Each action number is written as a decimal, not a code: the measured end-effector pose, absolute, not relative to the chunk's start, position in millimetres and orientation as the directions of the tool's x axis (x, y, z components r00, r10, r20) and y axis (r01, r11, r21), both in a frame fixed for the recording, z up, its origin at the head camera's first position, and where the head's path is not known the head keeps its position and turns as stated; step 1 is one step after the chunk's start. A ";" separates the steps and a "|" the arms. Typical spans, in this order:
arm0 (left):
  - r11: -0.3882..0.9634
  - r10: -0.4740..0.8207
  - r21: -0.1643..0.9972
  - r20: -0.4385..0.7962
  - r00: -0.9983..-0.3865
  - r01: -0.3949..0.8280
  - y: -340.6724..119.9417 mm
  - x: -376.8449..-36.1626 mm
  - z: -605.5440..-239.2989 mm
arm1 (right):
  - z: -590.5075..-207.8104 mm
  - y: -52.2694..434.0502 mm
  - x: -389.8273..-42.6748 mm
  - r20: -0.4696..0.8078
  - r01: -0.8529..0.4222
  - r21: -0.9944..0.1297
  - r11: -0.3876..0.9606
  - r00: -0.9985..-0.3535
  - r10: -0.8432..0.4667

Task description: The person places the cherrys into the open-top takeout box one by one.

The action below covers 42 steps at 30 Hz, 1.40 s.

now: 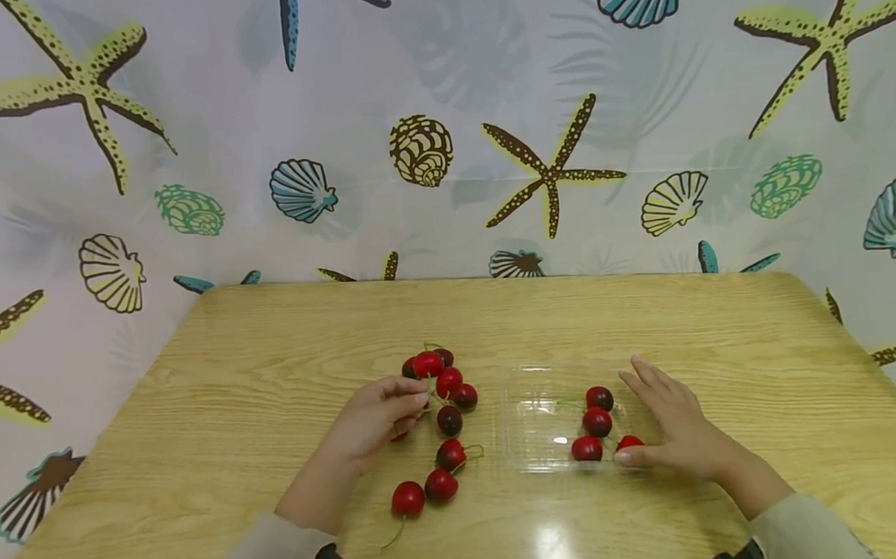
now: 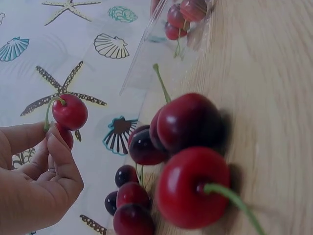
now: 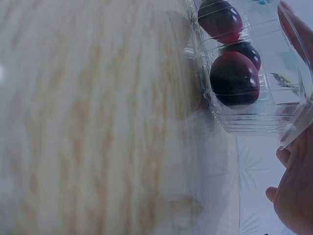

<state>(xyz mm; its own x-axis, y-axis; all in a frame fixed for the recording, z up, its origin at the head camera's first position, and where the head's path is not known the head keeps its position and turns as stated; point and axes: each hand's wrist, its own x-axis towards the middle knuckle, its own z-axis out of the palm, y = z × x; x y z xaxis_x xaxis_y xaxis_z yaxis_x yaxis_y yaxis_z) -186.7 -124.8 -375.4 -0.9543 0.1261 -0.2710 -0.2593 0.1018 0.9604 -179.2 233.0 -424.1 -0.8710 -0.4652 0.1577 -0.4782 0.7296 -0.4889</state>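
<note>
The left hand (image 1: 375,416) has its grip pinched on a cherry (image 2: 70,111) by the stem, lifted just above the loose cherries (image 1: 441,455) on the table (image 1: 271,362). The right hand (image 1: 672,428) (fingers straight, grip apart) rests against the clear tray (image 1: 532,417), whose four cherries (image 1: 597,423) lie just beside its thumb.

The head view is bright and evenly lit, with soft, short shadows. A white glare spot from a lamp above lies on the desk (image 1: 553,550) near the bottom edge. The wide lens bends the desk edges and the backdrop (image 1: 440,105). The left wrist view is dimmer, and the nearest cherries (image 2: 191,188) look soft. The right wrist view is pale, hazy and strongly blurred on the wood.
</note>
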 end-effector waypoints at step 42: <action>0.212 0.318 0.955 -0.266 -0.910 -0.205 -36.3 -192.6 -381.3 | -420.8 233.9 -178.5 0.130 -0.462 -0.500 0.732 -0.876 -0.464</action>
<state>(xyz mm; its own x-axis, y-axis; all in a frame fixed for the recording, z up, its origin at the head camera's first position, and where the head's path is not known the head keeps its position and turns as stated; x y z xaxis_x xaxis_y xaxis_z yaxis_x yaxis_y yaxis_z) -192.6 -36.3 -381.3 -0.9102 0.3175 -0.2660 -0.2053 0.2119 0.9555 -178.5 233.9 -420.8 -0.8762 -0.4642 0.1299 -0.4621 0.7324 -0.5001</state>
